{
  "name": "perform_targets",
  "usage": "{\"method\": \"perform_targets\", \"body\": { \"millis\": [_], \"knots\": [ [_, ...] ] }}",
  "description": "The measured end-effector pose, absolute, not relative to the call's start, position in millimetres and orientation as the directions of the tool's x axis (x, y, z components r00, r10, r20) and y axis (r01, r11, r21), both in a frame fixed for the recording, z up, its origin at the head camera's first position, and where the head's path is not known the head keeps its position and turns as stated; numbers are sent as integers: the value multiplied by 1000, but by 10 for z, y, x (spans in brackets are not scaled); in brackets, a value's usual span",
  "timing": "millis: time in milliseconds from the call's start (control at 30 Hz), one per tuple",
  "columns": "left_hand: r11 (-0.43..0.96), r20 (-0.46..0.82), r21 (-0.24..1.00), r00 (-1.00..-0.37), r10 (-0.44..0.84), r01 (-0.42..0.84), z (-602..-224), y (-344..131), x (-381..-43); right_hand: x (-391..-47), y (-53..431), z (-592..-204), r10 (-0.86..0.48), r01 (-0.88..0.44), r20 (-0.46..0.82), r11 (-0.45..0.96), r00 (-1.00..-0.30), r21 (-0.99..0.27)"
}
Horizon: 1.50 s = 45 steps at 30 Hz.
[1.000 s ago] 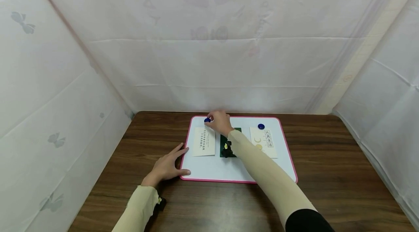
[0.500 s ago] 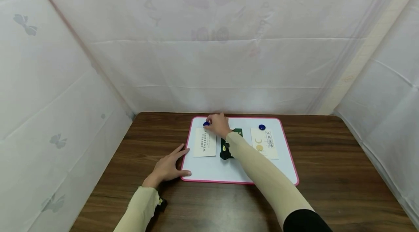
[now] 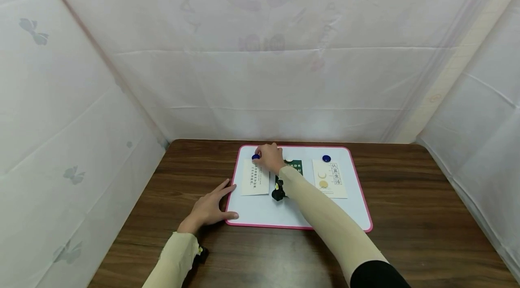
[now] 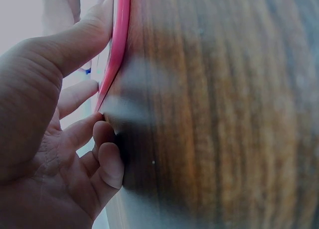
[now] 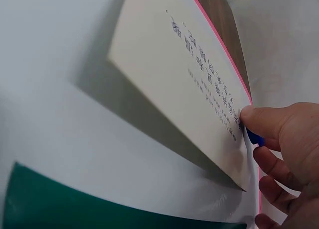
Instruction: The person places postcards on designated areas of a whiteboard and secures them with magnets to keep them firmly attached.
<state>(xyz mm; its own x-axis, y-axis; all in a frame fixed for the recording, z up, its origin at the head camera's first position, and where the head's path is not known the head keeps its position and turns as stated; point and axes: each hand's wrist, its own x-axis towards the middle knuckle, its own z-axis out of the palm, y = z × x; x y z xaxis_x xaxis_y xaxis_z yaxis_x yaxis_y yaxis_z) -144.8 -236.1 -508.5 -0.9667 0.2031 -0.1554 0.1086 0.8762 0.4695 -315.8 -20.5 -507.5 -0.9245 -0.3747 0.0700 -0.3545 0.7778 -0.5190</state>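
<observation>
A whiteboard (image 3: 260,213) with a pink rim lies on the table. My right hand (image 3: 271,158) pinches a round blue magnet (image 3: 255,156) at the top edge of the left cream card (image 3: 255,182), which bears printed characters. In the right wrist view this card (image 5: 164,84) tilts up off the board, and the magnet (image 5: 254,137) shows under the thumb. My left hand (image 3: 207,206) rests spread at the board's left edge, thumb on the near corner; in the left wrist view its fingers touch the pink rim (image 4: 119,35).
A green card (image 3: 295,166) lies mid-board, partly behind the right wrist, with a white magnet (image 3: 289,159) at its top. At right, another cream card (image 3: 330,182) has a blue magnet (image 3: 327,158) at its top. Behind the wooden table (image 3: 414,197) hangs a white curtain (image 3: 284,89).
My right hand has drawn the blue magnet a little nearer, from above the left card to its top edge. My left hand has stayed at the board's edge.
</observation>
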Motion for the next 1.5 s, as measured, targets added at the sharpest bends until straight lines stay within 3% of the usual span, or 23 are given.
{"method": "perform_targets", "body": {
  "millis": [1500],
  "knots": [
    [881, -162, 463, -968, 191, 96, -5098, -2344, -1475, -3167, -143, -5121, -391, -378, 87, 775, -916, -507]
  ]
}}
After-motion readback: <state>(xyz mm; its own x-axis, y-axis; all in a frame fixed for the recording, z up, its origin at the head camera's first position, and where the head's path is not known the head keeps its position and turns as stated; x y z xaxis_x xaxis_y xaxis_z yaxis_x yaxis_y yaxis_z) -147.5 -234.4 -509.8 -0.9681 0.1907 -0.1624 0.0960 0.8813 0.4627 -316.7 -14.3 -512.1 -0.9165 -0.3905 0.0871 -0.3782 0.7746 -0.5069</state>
